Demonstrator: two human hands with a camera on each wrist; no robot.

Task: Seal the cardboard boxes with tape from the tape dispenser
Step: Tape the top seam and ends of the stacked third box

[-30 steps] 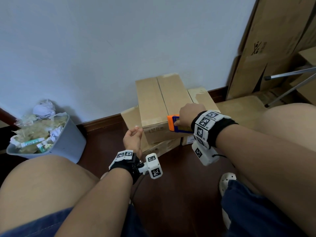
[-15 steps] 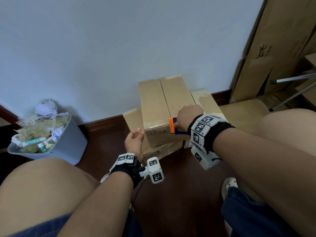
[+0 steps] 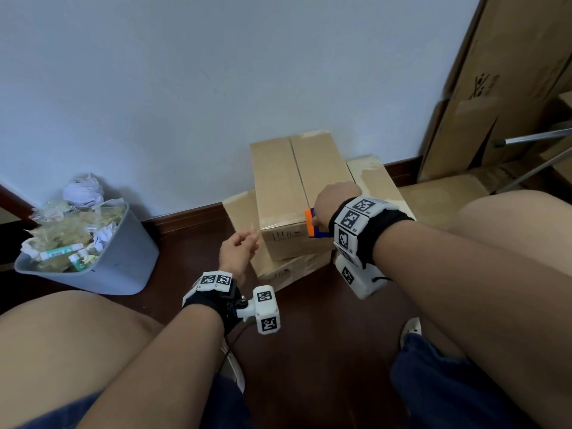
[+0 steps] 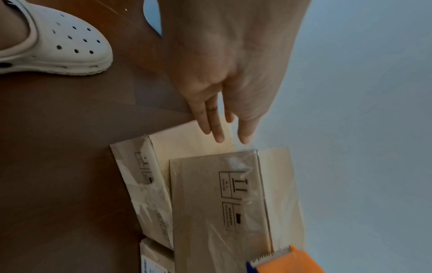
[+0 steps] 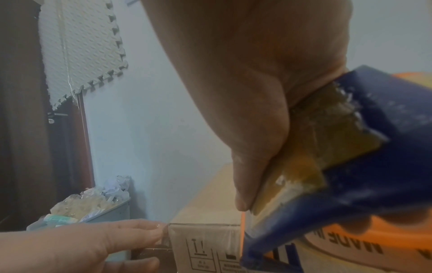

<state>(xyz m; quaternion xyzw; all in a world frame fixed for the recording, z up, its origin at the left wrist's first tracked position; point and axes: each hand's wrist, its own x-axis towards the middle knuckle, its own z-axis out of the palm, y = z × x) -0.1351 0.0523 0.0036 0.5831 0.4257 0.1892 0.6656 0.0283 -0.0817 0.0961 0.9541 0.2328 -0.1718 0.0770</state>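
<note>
A long cardboard box lies on top of two lower boxes against the wall. My right hand grips the orange and blue tape dispenser at the top box's near edge, right of the seam. The right wrist view shows my thumb on the tape roll inside the blue frame. A clear tape strip lies across the printed front face up to the dispenser's toothed blade. My left hand has straight fingers, tips at the box's near left corner, holding nothing.
A grey bin full of crumpled paper and plastic stands on the dark wood floor at the left. Large cardboard sheets and metal rods lean at the right. My knees flank the boxes, and a white clog sits near the left hand.
Little has changed. My right hand has shifted slightly over the dispenser, so less of it shows. The left hand stays by the box's near left corner.
</note>
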